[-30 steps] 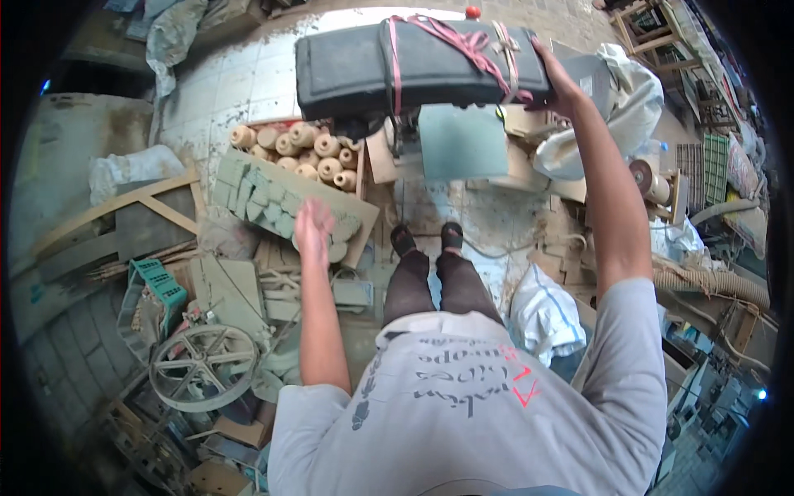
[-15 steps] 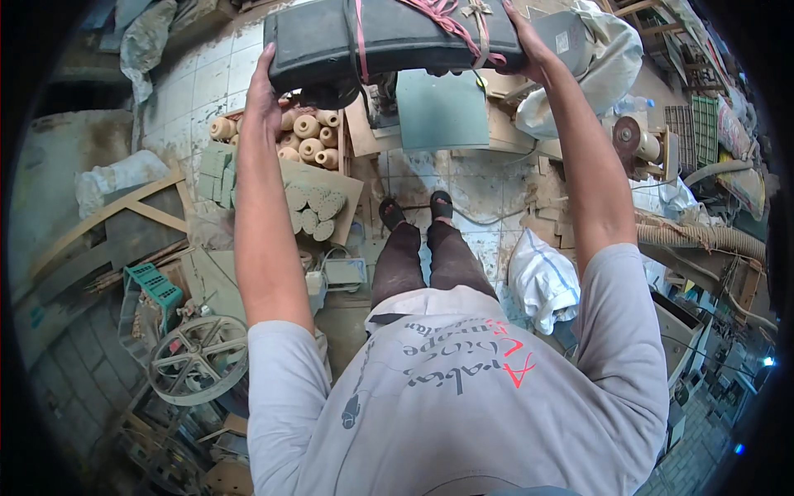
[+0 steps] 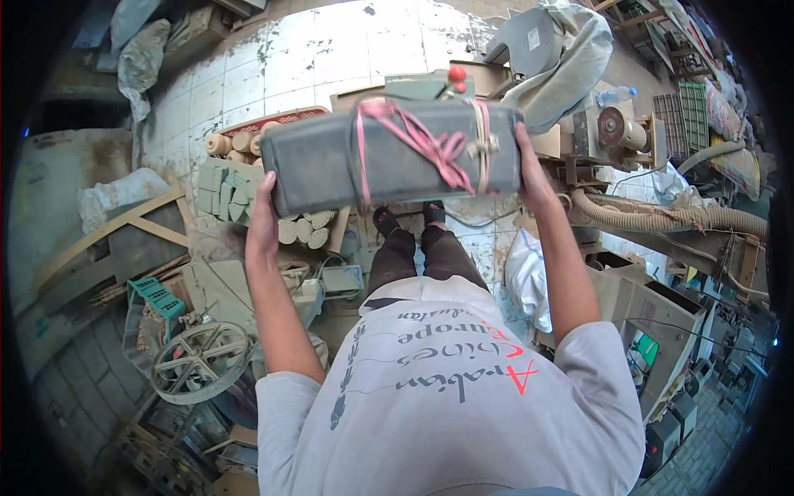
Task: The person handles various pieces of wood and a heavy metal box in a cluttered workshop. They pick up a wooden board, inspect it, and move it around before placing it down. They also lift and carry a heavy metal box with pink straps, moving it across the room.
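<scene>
Between my two hands is a long dark grey box-like case [image 3: 314, 161], tied round with pink ribbon [image 3: 413, 142] and a pale strap. It is held up in front of me, its left end slightly lower than its right. My left hand [image 3: 263, 223] grips the left end, with the thumb showing along the edge. At the opposite end, my right hand [image 3: 536, 178] presses against the side, its fingers mostly hidden behind the case. What lies under the case cannot be seen.
Rounded wooden pieces [image 3: 219, 145] fill a red crate at the left, near stacked green blocks [image 3: 225, 190]. A spoked wheel [image 3: 198, 360] lies lower left. To the right are a disc grinder [image 3: 612, 128], a ribbed hose [image 3: 678, 217] and a white sack [image 3: 528, 277].
Both hands have brought the case down and closer to my body. Its top now faces me more, and the floor beyond it shows. The grip at both ends continues.
</scene>
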